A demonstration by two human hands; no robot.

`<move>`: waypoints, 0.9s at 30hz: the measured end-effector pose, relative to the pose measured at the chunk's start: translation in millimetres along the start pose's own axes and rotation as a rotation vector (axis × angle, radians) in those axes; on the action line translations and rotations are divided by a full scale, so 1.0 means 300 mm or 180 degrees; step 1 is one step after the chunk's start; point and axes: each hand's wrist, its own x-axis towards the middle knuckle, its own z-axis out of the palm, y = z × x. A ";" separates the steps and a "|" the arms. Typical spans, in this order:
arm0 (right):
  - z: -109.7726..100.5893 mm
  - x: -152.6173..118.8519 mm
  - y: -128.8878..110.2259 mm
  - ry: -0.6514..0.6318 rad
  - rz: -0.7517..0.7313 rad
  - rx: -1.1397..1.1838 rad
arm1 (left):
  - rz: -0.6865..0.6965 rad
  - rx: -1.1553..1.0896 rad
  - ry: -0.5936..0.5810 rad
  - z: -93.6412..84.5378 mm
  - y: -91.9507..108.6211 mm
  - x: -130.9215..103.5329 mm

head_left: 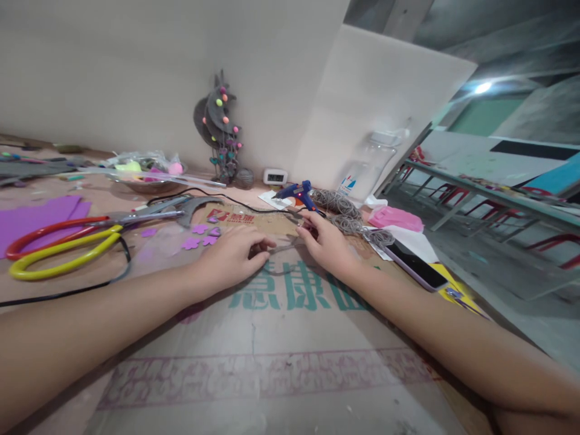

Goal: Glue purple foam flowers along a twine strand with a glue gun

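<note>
Grey string [286, 246] lies between curled left hand [233, 257] and right hand [328, 244].

Solid purple at the left edge, that's the sheets [45, 216], and here are the scissors [116, 229], one handle red, one yellow! Purple again on the flower cutouts [191, 243], left of centre; at centre, a thin grey strand [286, 247]. Above it, a blue glue gun [302, 192], then grey yarn [339, 208] and a bright pink bundle [396, 219] on the right. Below, teal characters [308, 287] and a purplish scrollwork band [272, 374]! Upper centre, a dark grey ornament [214, 112], dotted pink, orange and yellow-green.
</note>
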 end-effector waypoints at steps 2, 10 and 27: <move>-0.003 0.000 -0.010 0.0006 -0.0010 0.0019 | -0.0146 -0.0374 0.0122 0.000 0.000 0.001; -0.026 -0.006 -0.110 -0.0439 0.0856 0.1492 | -0.0710 -0.1935 0.0335 0.010 -0.008 0.008; -0.007 -0.028 -0.133 -0.0916 0.1104 0.1997 | -0.0465 -0.1435 0.0251 0.002 -0.001 0.010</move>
